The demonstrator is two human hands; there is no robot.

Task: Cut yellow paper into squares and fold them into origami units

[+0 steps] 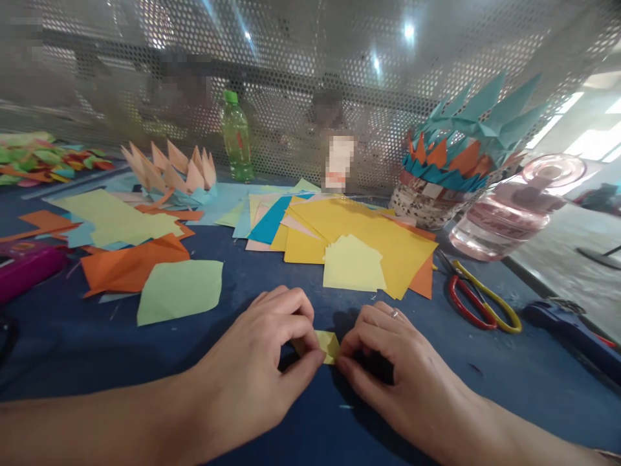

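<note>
My left hand (pixel 264 359) and my right hand (pixel 388 359) meet at the near middle of the dark blue table (pixel 97 362). Both pinch a small folded piece of yellow paper (pixel 328 343) between them, with fingers curled and pressed on it. Most of the piece is hidden under my fingers. Just beyond lies a stack of small pale yellow squares (pixel 352 264) on larger yellow sheets (pixel 359 233).
Loose orange (pixel 130 265), green (pixel 179 290) and blue sheets cover the table's left and middle. Red-and-yellow scissors (pixel 478 301) lie at right, near a pink bottle on its side (pixel 509 210). Folded paper crowns (pixel 169 171) (pixel 456 145), a green bottle (pixel 237 136) and a perforated metal screen stand behind.
</note>
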